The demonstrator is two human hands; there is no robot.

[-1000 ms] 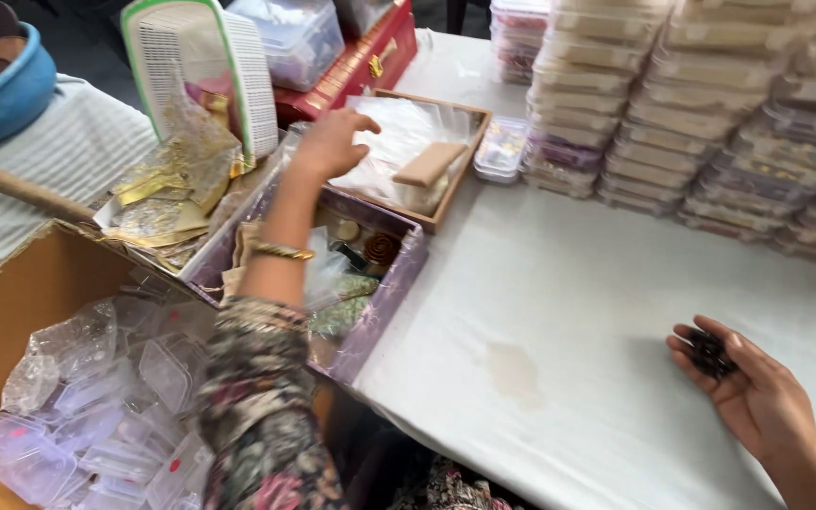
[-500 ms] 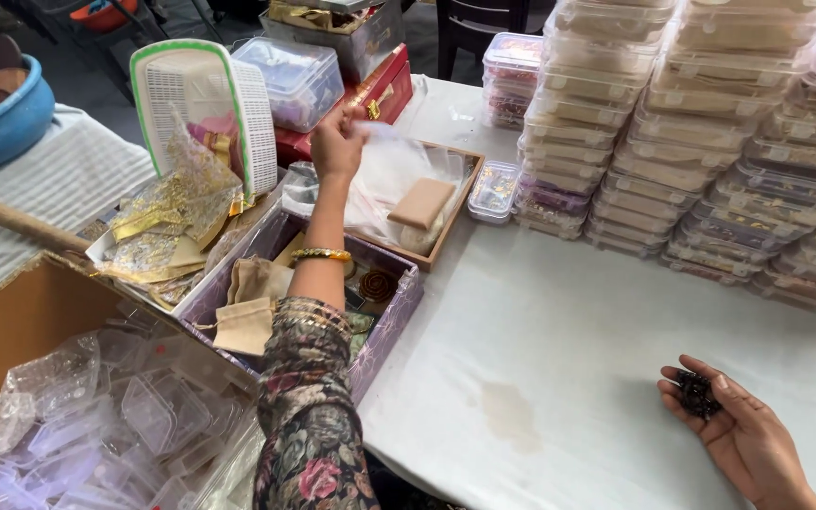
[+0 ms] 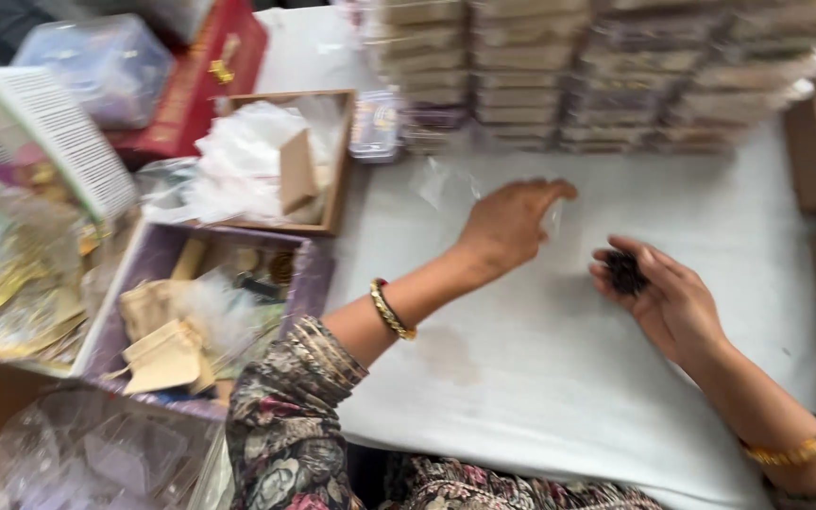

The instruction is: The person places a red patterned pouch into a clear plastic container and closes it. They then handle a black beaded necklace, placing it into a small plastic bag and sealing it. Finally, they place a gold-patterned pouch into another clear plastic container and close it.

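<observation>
Left hand (image 3: 507, 225) over the white bench (image 3: 540, 397), grip pinched narrow on a clear plastic bag (image 3: 450, 189); the bag is blurred, its mouth not discernible. Right hand (image 3: 668, 297) rests palm-up just beside it, fingers curled around a small dark clump (image 3: 627, 272). Clump and bag are apart. Judgement: bag fetched, contents in hand, filling not yet done. Purple box (image 3: 309, 283) of paper tags sits at left; stacked clear containers (image 3: 606, 85) line the far edge.

Soft daylight, heavy motion blur
</observation>
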